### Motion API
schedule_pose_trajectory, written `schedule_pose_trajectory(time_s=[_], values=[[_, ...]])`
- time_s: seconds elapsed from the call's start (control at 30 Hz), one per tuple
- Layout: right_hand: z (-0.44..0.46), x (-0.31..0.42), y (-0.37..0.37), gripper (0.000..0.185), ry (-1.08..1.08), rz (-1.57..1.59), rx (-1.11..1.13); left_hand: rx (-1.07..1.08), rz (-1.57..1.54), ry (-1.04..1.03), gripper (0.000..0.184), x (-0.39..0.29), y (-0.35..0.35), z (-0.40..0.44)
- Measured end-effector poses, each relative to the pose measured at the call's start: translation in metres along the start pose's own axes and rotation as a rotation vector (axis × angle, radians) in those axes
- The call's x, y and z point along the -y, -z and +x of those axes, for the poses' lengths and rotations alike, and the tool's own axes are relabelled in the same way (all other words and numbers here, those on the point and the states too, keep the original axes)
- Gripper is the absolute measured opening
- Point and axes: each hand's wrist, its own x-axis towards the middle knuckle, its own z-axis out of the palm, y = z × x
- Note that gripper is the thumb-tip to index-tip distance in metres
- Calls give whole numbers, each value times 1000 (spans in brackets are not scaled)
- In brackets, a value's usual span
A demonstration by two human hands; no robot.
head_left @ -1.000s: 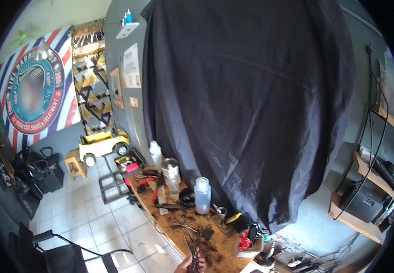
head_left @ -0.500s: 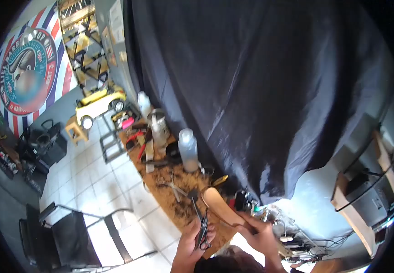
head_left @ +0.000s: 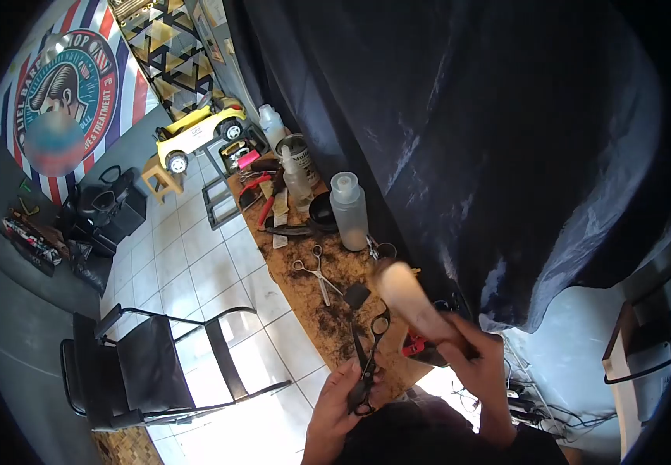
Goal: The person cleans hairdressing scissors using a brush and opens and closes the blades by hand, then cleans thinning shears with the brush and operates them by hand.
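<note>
Checking from my distant seat, I see that the brush (head_left: 417,302), out of view a second ago, is now in the right hand (head_left: 479,368), raised over the near right part of the table (head_left: 409,373). That change leaves both hands occupied: the left hand (head_left: 329,404) holds dark scissors (head_left: 363,376) just left of the brush, so I judge that sweeping would call for keeping their points clear. The left thumb presses along the scissors while its fingers curl around from the far side; one finger ring shows near the palm and another farther out, though I cannot tell whether both belong to one pair. The right thumb and forefinger pinch the brush's narrow end, the other fingers being mostly hidden. Its broad, rounded head looks pale and smooth, perhaps wood-backed, but motion blur softens the bristles. Under it all, the tabletop is warm brown, matted with dark, wispy hair clippings (head_left: 334,319). Slim, silvery scissors (head_left: 325,290) lie splayed there, beside a flat, dark, squarish pad (head_left: 356,294). Farther off I make out a cloudy, cylindrical plastic bottle (head_left: 349,215) standing upright, with a glossy, round black bowl (head_left: 321,211) just left of it.
</note>
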Motion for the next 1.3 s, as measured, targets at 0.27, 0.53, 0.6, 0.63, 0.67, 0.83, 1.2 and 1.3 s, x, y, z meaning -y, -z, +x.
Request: schedule_pose_trajectory(time_s=[0.27,0.53,0.6,0.63,0.67,0.83,1.2,1.3], values=[[12,6,6,47,348,-214,674,110,-220,-25,31,-14,-4,26],[27,2,15,45,35,-8,153,136,-123,93,33,-20,-4,31],[22,-6,21,45,100,4,175,31,31,96,32,-18,-2,32],[19,-4,25,45,132,-13,315,-77,188,92,32,-17,-1,32],[17,-4,27,45,169,-32,453,-71,192,99,32,-16,-2,37],[10,-10,21,47,235,-139,568,60,21,61,33,-15,-4,43],[3,-12,12,44,94,8,270,63,-148,107,34,-26,-10,32],[-2,-8,8,47,256,-9,463,-101,87,-16,33,-25,-12,25]])
